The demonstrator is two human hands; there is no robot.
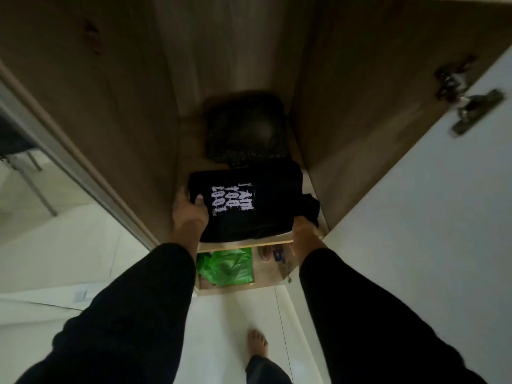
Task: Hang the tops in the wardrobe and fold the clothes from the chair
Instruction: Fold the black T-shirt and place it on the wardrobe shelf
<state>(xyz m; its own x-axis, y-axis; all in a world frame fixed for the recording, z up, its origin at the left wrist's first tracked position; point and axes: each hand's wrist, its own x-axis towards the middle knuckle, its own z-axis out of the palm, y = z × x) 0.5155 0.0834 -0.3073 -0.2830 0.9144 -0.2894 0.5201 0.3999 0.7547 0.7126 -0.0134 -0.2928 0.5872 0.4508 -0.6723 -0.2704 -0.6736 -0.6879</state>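
Folded black tee (249, 200) with a white blocky print facing up, sitting at the front of a wooden wardrobe shelf (246, 243), front edge hanging just over the lip. Left hand (189, 210) clamped on the tee's left edge, thumb pressed on top right beside the print, fingers tucked underneath and out of sight. Right hand (303, 227) at the tee's right front corner, mostly buried under a loose bunch of black fabric spilling off that side, so can't tell if gripping or just flat against it. Both arms in long black sleeves (133, 314), reaching forward and down into the wardrobe.

Behind the tee, further back on the same shelf, a dark rounded bundle (246, 128), blurry, maybe a bag or more clothes, hard to say which. Touching or just about touching the tee's back edge.

Under the shelf, a lower compartment with a bright green plastic bag (225, 268) on the left and some small stuff on the right, too dim to make out.

Wardrobe door (432, 217) swung open on the right, white on the inside, metal hinge (468, 106) up near the top. Mirror-like panel (41, 167) off to the left. Pale floor (230, 322) below, one bare foot (257, 343) planted near the bottom middle, dark trouser leg just above the frame edge.
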